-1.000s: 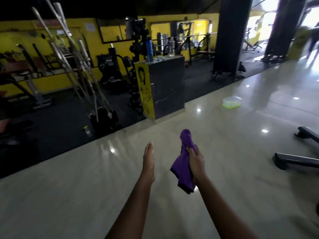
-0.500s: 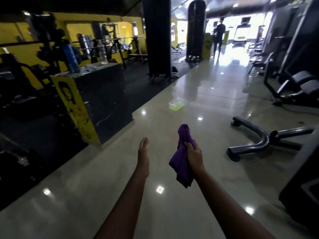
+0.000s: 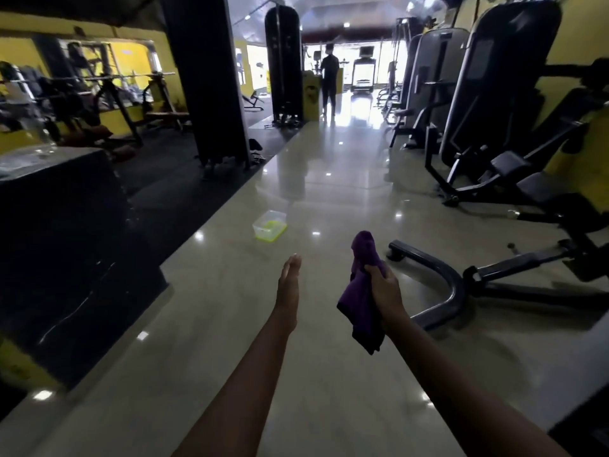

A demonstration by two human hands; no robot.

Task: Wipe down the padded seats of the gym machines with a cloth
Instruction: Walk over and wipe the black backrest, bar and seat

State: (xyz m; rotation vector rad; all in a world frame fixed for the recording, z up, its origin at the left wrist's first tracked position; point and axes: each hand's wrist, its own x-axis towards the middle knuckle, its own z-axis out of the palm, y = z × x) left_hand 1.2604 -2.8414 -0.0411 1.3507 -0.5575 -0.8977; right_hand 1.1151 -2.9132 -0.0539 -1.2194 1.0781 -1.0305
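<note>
My right hand (image 3: 385, 291) grips a purple cloth (image 3: 362, 291) that sticks up above the fist and hangs down below it. My left hand (image 3: 289, 284) is held out edge-on beside it with straight fingers and holds nothing. Both hands hover over the shiny floor. On the right stands a gym machine with dark padded seats (image 3: 540, 188), well beyond my hands. More weight machines (image 3: 428, 80) line the right wall behind it.
A curved black machine foot (image 3: 441, 285) lies on the floor just right of my hand. A clear tub with a yellow-green base (image 3: 269, 226) sits ahead. A black block (image 3: 66, 245) stands left. A person (image 3: 329, 82) stands far down the aisle.
The view has swung to the right, from the left weight area to the aisle and the machines on the right. Both hands keep their pose, the cloth still gripped.
</note>
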